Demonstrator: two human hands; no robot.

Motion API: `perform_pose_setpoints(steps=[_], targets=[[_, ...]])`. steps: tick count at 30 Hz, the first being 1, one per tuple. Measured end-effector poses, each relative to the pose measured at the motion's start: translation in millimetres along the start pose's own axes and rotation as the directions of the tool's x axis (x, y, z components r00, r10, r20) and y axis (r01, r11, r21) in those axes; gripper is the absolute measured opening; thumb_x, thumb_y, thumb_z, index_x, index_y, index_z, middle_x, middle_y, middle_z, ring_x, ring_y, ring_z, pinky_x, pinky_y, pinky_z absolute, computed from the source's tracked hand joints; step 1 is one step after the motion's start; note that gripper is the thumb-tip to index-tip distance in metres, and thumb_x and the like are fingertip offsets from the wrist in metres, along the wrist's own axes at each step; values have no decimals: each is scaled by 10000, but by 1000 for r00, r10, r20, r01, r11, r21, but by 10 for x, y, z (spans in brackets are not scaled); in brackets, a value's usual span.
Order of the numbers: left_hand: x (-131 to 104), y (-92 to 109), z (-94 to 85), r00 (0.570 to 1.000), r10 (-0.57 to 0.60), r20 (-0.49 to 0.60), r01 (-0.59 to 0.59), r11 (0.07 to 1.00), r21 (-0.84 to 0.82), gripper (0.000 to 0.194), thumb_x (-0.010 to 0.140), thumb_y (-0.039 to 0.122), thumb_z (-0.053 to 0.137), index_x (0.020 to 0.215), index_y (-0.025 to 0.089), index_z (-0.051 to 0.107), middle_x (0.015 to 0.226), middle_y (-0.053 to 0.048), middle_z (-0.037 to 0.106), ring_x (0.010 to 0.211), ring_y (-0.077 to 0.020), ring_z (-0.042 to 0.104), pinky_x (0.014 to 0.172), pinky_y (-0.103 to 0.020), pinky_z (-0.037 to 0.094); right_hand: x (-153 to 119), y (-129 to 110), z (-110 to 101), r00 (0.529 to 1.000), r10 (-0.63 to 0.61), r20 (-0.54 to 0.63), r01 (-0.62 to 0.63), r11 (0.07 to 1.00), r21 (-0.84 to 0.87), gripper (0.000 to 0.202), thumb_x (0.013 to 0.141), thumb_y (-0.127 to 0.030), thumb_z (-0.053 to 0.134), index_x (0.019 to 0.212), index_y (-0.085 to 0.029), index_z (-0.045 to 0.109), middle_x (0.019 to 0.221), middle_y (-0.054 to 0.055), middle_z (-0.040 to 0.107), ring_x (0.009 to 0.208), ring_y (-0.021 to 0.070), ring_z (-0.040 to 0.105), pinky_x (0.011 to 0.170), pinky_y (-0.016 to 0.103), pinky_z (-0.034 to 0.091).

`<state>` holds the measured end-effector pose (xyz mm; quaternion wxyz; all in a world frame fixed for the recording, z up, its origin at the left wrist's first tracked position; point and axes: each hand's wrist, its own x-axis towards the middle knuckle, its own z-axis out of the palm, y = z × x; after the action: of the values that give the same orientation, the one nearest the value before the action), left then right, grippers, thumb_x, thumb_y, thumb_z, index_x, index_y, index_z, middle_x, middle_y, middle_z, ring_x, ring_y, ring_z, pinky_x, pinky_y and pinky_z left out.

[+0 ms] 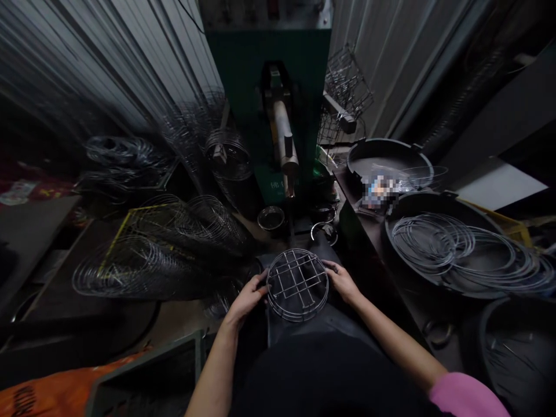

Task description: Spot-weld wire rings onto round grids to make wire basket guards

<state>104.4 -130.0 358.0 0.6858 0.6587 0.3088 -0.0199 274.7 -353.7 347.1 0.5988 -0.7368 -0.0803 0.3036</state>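
Observation:
A round wire rack (297, 284) with a grid of crossing wires inside its rings lies flat in front of me, low in the middle of the view. My left hand (248, 296) grips its left rim. My right hand (342, 280) holds its right rim. Just beyond the rack stands a green welding machine (269, 87), whose arm ends in an electrode tip (289, 168) above a small round metal dish (271, 218).
Stacks of finished round wire racks (169, 243) lie to the left. On the right, a large dark tub (438, 202) holds loose wire rings (460, 249); another tub (388, 156) sits behind it. An orange bag (52, 391) lies at the lower left.

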Motion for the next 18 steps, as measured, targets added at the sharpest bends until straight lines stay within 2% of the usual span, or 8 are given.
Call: perform_pose_setpoints(steps=[3,5,10,13,16,18], targets=[[20,-34,-51,997,64,-35,-58,989,135,489,672,272,650,1144,152,608,1105,-82,598,1023,-217,537,890,-293,409,25,5,-24,997,-73,7,74,989,-129,282,753,-261,548,994,-183,674,990,55,688,989,212,605,891,360,457],[51,-70,-72,996,85,-26,-79,977,196,458,670,276,638,1109,148,623,1083,-80,603,1085,-229,516,984,-320,344,42,10,-39,995,-96,28,99,975,-201,273,753,-190,540,984,-181,685,1031,58,685,1027,216,600,959,373,413],[76,-199,-32,988,138,-74,-105,933,344,458,675,364,594,1066,128,627,1006,-91,585,1040,-256,538,977,-364,365,86,44,-79,991,-124,54,135,937,-322,274,730,-111,562,933,-216,713,1029,38,693,1044,240,604,970,384,415],[14,-271,-19,976,182,-120,-115,897,426,445,706,431,544,1037,146,632,986,-83,564,1018,-260,547,957,-380,392,109,47,-140,979,-157,131,193,920,-341,249,728,-133,597,918,-232,724,1013,33,699,1048,256,603,966,385,421],[-71,-323,-67,985,170,-23,-144,891,431,482,714,447,536,1103,171,599,1132,-91,529,1142,-258,487,1020,-371,346,134,18,-227,968,-132,215,202,915,-348,286,693,-151,648,959,-229,719,1018,32,698,1030,272,610,957,399,423],[-118,-350,-84,990,132,58,-144,899,414,587,649,438,617,1176,188,550,1273,-96,459,1252,-269,390,1070,-363,286,149,-9,-276,961,-96,259,189,912,-365,344,676,-160,665,1012,-225,703,1050,31,689,1029,272,608,958,401,419]])
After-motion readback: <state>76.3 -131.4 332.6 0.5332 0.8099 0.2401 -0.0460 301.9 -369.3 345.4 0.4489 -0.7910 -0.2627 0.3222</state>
